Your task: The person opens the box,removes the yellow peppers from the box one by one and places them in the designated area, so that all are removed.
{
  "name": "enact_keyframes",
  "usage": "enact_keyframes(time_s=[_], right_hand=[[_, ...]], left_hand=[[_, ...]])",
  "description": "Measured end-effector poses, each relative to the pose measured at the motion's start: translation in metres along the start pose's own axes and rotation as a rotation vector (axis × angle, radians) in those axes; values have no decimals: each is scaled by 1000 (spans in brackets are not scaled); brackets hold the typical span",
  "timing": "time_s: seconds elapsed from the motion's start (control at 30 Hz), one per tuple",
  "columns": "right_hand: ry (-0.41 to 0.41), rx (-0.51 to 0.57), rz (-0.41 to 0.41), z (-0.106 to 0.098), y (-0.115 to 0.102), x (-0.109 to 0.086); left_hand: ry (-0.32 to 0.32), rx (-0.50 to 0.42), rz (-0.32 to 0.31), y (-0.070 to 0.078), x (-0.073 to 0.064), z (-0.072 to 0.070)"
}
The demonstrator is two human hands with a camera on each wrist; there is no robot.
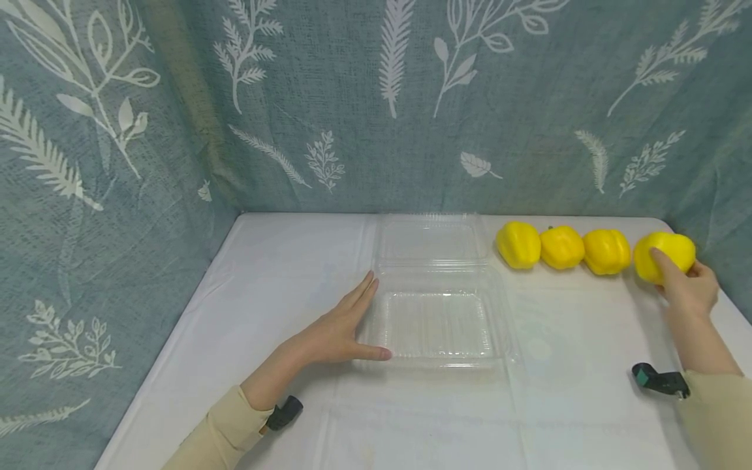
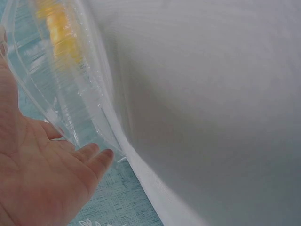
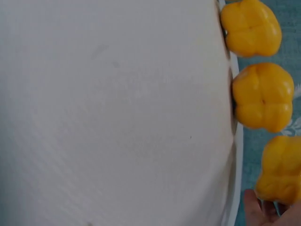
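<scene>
A clear plastic clamshell box lies unfolded on the white table, its lid spread toward the back. My left hand rests against the box's left side with straight, spread fingers; the left wrist view also shows this hand beside the see-through wall. At the far right, my right hand grips a yellow bell pepper, thumb on the near side. In the right wrist view that pepper sits at the fingertips of the right hand, partly cut off by the frame.
Three more yellow bell peppers stand in a row along the back right, close to the lid. A blue-green leaf-print curtain hangs behind the table and at its sides. Small dark cameras sit at both wrists.
</scene>
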State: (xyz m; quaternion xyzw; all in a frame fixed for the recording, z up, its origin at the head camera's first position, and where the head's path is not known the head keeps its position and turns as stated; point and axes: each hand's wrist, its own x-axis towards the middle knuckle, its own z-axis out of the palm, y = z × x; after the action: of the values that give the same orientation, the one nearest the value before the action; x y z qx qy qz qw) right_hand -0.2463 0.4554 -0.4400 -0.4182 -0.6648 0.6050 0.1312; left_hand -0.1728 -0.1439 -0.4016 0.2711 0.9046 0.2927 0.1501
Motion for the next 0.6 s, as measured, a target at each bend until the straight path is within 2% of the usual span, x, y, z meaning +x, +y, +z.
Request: enact_keyframes(time_s=[0.1,0.27,0.37,0.47,0.6], right_hand=[[-5,-102,9,0,0,-1],[-83,-283,40,-2,-18,-40],[-113,-337,31,-2,-26,-60],[-128,-373,14,-2,-29,-67],[-150,-425,-18,-2,-28,-66]], left_hand=[[1,3,0,0,0,0],[1,2,3,0,0,0],[0,-1,4,1,0,0],[2,0,5,1,0,0],[6,8,6,1,0,0]])
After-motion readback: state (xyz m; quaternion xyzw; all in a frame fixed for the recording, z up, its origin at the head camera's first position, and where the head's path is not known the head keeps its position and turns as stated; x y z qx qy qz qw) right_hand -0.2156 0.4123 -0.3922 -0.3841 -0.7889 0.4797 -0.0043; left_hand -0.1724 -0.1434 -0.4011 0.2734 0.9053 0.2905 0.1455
